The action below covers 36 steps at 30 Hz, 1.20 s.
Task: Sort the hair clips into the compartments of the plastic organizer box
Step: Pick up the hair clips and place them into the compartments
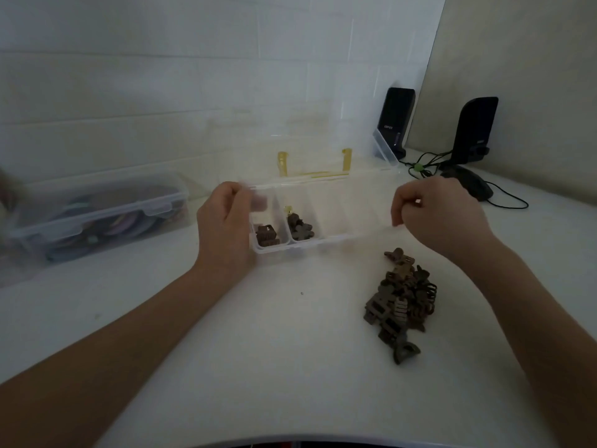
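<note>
Both hands (226, 221) (433, 211) seemingly grip the organizer box (323, 240) (lid up) on a white table (258, 350) by tiled wall (129, 76).

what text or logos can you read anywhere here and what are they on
Left black speaker: a small pale brand mark on its front, too blurred to read for certain.
Right black speaker: a small pale mark low on its front, too blurred to read.
Plastic organizer box, hair clips, lidded storage container: no text to be seen.
</note>
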### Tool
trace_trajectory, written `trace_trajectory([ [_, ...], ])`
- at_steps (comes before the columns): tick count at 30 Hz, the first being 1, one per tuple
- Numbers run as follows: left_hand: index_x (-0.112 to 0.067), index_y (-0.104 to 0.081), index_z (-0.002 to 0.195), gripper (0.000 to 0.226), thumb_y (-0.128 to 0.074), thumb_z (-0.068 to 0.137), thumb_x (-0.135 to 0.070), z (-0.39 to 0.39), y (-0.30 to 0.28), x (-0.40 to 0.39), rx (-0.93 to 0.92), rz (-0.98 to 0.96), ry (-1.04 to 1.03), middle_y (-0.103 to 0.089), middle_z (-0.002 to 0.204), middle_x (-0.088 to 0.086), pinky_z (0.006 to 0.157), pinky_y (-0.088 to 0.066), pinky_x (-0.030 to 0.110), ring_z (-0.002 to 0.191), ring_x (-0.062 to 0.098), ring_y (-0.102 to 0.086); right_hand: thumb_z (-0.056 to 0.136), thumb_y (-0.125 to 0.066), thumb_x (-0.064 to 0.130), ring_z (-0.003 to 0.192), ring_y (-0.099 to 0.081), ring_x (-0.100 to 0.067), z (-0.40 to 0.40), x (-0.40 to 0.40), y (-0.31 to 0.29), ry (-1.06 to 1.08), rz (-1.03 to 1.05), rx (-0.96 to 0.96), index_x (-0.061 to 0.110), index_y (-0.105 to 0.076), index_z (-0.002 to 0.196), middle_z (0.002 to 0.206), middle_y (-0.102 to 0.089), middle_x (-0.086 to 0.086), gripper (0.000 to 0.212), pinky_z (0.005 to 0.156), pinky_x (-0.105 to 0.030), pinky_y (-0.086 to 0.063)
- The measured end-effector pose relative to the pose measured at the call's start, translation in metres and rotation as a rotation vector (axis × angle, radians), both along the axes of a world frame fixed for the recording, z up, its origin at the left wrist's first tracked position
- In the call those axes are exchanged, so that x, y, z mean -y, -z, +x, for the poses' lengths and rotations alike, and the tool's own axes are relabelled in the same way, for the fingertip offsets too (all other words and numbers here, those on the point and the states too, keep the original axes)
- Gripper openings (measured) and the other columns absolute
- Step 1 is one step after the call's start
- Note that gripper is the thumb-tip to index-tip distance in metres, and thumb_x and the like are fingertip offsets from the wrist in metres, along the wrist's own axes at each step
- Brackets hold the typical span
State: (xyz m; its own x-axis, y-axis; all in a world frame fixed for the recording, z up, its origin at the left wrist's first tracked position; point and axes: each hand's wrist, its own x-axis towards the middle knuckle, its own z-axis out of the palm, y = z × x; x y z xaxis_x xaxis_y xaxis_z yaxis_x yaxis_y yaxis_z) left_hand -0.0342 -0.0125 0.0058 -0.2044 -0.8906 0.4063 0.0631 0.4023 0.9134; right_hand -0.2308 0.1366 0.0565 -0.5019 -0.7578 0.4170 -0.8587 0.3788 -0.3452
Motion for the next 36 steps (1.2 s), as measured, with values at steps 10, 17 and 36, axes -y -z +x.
trace_trajectory([
  [10, -0.008, -0.062, 0.09, 0.018, -0.045, 0.092, -0.014, 0.001, 0.001, 0.012, -0.1, 0.177, -0.058, -0.07, 0.085, 0.009, 0.086, -0.052, 0.058, 0.085, 0.026, -0.069, 0.085, -0.05, 0.02, 0.059, -0.058, -0.02, -0.003, -0.002, 0.001, 0.008, 0.167, -0.018, 0.019, -0.066, 0.071, 0.066, -0.063, -0.002, 0.022, 0.063, -0.037, -0.055],
  [17, -0.019, -0.059, 0.081, 0.017, -0.046, 0.091, -0.022, -0.001, 0.001, 0.011, -0.032, 0.056, -0.097, -0.071, 0.083, 0.0, 0.085, -0.054, 0.053, 0.089, 0.024, -0.069, 0.083, -0.055, 0.043, 0.084, -0.056, -0.014, 0.002, 0.002, 0.009, -0.033, 0.585, -0.034, 0.033, -0.057, 0.085, 0.09, -0.058, 0.009, 0.011, 0.072, -0.03, -0.044],
  [36, -0.033, -0.055, 0.088, 0.01, -0.045, 0.089, -0.036, 0.001, 0.002, 0.001, 0.023, -0.198, -0.002, -0.065, 0.079, -0.024, 0.085, -0.054, 0.054, 0.075, 0.006, -0.061, 0.078, -0.069, 0.027, 0.062, -0.059, -0.014, 0.019, 0.005, 0.01, -0.509, -0.128, 0.173, 0.028, -0.067, 0.086, 0.076, -0.066, 0.009, 0.008, 0.061, -0.03, -0.053],
])
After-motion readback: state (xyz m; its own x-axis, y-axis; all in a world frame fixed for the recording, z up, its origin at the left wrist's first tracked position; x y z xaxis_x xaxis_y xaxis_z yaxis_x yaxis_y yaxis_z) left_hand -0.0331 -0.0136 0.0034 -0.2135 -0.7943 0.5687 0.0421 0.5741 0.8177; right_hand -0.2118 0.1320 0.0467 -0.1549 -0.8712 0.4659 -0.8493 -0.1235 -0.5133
